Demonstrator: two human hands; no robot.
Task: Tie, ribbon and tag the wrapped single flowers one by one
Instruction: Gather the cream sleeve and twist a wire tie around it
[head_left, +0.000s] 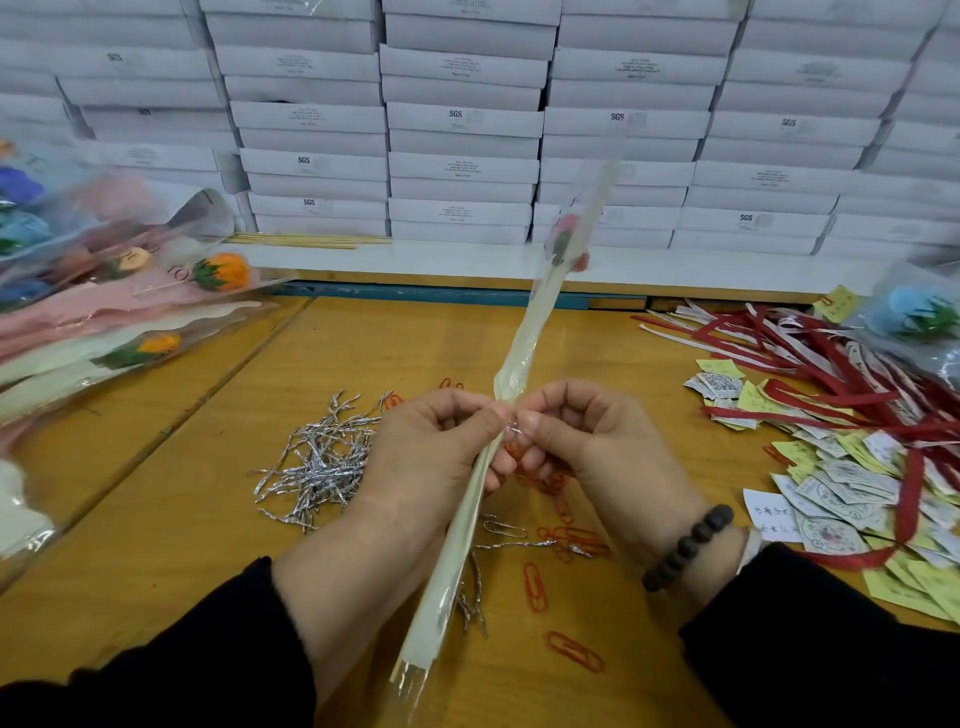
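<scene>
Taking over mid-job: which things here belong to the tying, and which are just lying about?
In use: wrapped flower, silver twist tie, left hand, right hand, spare ties, red ribbons, tags.
Lying about: paper clips, white boxes, bamboo sticks.

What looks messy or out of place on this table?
Nothing is damaged, but supplies lie loose. Red paper clips are scattered near the silver twist ties, and red ribbons tangle over the paper tags. Both hands pinch the wrapped flower.
</scene>
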